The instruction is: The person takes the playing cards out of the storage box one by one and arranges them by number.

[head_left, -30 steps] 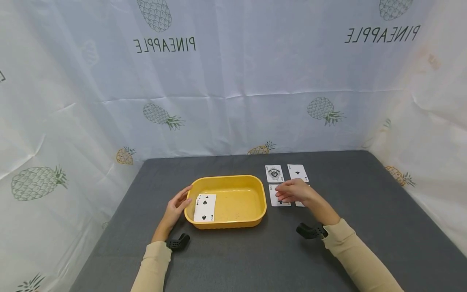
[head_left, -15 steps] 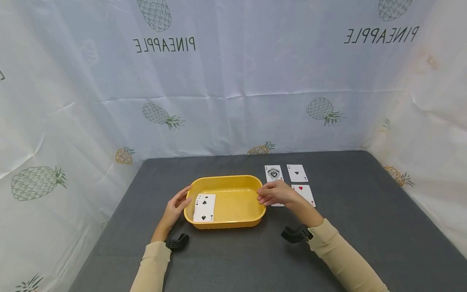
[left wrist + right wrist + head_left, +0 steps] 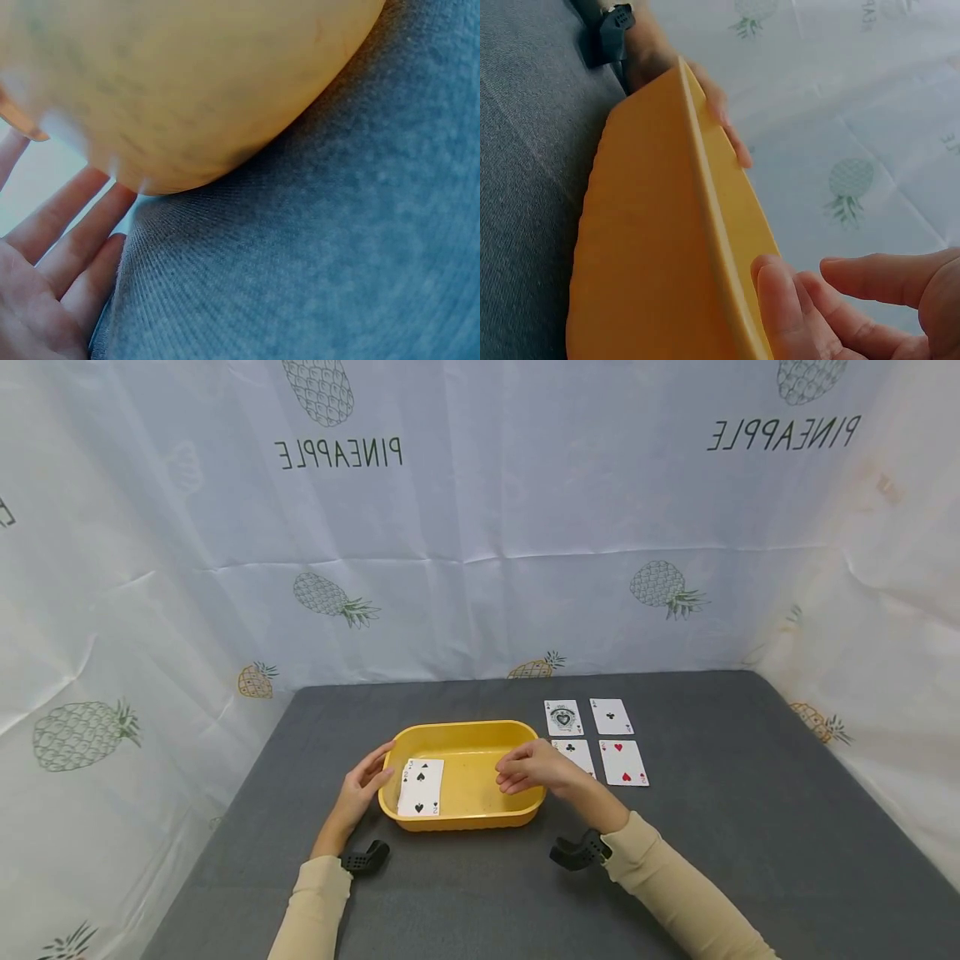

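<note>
A yellow plastic tray (image 3: 480,822) stands on the dark cloth. My left hand (image 3: 361,789) rests at its left end, thumb on the rim; in the left wrist view the fingers lie fairly straight against the outer wall. Playing cards (image 3: 422,787), a two of spades on top, lie overlapped in the tray's left part. Over the tray's right side hovers my right hand (image 3: 534,767). Its thumb and fingers (image 3: 780,304) are loosely bent and apart in the right wrist view, with nothing visible between them.
Right of the tray lie an ornate ace (image 3: 563,718), an ace of clubs (image 3: 611,717), a partly hidden two of clubs (image 3: 576,755) and a two of hearts (image 3: 624,763). A pineapple-print curtain (image 3: 480,610) hangs behind the dark cloth (image 3: 480,902).
My right hand has moved left from over the cards on the cloth to above the tray's right side. This uncovers the two of hearts. My left hand and the tray have not moved.
</note>
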A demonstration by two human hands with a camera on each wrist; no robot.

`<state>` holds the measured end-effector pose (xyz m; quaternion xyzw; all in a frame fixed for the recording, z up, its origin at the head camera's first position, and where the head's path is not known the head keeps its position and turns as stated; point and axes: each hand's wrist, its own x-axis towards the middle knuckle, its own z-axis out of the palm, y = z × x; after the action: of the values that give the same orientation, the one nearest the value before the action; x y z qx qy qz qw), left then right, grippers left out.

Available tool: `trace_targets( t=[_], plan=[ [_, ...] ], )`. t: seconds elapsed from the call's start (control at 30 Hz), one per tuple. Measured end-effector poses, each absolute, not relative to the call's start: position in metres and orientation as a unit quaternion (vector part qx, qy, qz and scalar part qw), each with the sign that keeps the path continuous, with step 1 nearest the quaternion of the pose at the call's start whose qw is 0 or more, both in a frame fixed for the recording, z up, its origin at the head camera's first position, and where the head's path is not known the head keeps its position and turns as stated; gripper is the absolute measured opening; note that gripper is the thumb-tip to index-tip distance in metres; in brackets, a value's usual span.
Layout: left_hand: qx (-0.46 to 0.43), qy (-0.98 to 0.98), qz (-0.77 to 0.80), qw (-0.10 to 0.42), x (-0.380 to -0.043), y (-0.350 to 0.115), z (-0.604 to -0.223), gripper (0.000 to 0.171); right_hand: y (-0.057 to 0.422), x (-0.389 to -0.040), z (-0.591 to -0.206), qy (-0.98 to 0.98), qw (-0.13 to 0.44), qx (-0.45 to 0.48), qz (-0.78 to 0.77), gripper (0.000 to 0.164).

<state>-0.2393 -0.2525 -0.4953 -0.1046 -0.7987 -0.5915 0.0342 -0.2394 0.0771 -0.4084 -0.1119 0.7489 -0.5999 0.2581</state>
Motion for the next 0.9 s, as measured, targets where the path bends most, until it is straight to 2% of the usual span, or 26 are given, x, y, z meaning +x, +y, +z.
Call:
trace_targets(
  t=[0.3,0.6,0.9],
  plan=[
    [-0.100,-0.801,-0.590,0.034,-0.240,-0.253,-0.495,0.049,0.050,-0.240,-0.417,0.744,0.285,-0.110,-0.594,0.033],
    [-0.104,-0.799,-0.592,0.037,-0.239,-0.253,-0.495,0.049,0.022,-0.242,-0.430,0.721,0.297,-0.011,-0.626,0.030],
    [-0.092,-0.798,-0.594,0.030,-0.240,-0.253,-0.495,0.049,0.001,-0.241,-0.437,0.708,0.306,0.048,-0.634,0.027]
  ],
)
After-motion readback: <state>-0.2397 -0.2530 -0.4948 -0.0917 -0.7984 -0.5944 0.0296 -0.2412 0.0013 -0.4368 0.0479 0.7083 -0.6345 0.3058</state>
